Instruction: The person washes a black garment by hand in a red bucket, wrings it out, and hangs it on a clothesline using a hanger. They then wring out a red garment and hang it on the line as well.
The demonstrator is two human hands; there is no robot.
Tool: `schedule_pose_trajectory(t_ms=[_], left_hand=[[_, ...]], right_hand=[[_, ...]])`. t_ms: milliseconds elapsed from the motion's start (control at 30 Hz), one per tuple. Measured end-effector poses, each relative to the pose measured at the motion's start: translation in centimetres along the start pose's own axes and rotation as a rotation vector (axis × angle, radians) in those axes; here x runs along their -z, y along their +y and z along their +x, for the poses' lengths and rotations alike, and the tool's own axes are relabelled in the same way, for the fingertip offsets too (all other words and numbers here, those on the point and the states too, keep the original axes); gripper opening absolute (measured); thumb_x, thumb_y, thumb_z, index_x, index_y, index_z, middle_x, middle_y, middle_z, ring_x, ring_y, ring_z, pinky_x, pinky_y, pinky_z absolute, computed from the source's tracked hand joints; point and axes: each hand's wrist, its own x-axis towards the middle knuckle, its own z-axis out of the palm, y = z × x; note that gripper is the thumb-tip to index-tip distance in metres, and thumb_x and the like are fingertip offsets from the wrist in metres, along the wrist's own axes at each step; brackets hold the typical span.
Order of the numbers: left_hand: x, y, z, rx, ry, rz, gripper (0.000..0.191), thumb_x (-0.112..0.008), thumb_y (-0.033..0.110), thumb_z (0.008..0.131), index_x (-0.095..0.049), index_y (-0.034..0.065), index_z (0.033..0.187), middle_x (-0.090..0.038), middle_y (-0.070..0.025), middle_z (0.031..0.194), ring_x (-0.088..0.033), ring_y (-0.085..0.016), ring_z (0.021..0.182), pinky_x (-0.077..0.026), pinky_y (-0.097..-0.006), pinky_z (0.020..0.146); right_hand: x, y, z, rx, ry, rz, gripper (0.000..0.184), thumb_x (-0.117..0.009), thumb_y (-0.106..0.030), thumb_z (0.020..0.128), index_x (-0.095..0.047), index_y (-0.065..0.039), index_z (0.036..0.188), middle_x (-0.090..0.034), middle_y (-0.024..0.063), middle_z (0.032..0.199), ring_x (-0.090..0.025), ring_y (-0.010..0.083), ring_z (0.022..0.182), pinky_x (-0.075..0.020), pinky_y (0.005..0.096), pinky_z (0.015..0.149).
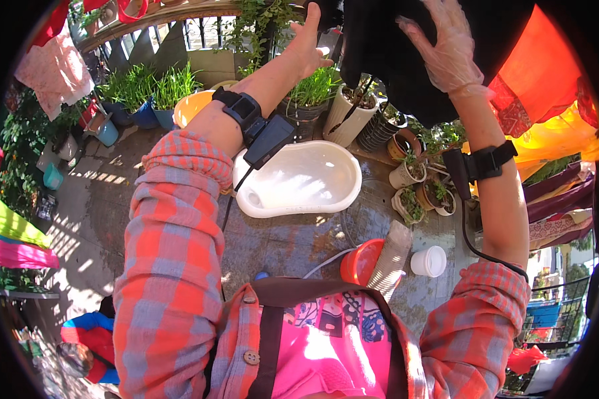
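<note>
A large black hanging cloth, likely a garment [379, 45], fills the upper part of the view. My right hand [449, 55], in a thin clear plastic glove, lies flat against it with the thumb spread away. To the left of the cloth, my left hand [304, 50] is raised with its fingers apart; nothing shows in it. Whether its fingertips touch the cloth I cannot tell. Both forearms bear strapped black devices with cables. Below my hands, a white plastic baby bathtub [299, 179] rests on the ground, wet inside.
Potted plants [349, 109] stand beyond the tub and to its right. Nearer are a red bucket [359, 262], a ribbed grey thing [393, 254] leaning at it, and a white pail [429, 261]. Orange cloth [539, 70] hangs right. A person [90, 344] is at lower left.
</note>
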Motion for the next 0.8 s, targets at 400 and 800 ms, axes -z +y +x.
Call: schedule_pose_trajectory(t_ms=[400, 800], left_hand=[[0.2, 2.1, 0.5, 0.059, -0.366, 0.388, 0.067, -0.054, 0.057, 0.089, -0.052, 0.0036, 0.13, -0.059, -0.007, 0.125, -0.052, -0.021, 0.116, -0.037, -0.0337, 0.101], [-4.3, -1.7, 1.3, 0.195, -0.742, 0.104, 0.046, -0.069, 0.036, 0.086, -0.062, 0.0015, 0.114, -0.067, -0.0065, 0.099, -0.063, -0.018, 0.087, -0.053, -0.032, 0.076]], right_hand=[[-3.6, -0.3, -12.6, -0.937, -0.523, 0.598, 0.082, -0.066, -0.051, 0.077, -0.038, -0.004, 0.138, -0.055, 0.0217, 0.124, -0.051, 0.0296, 0.118, -0.0402, 0.0362, 0.097], [-5.5, -1.8, -8.8, -1.125, -0.653, 1.382, 0.055, -0.068, -0.033, 0.087, -0.048, -0.012, 0.134, -0.056, 0.0005, 0.129, -0.048, 0.0171, 0.123, -0.0482, 0.0417, 0.093]])
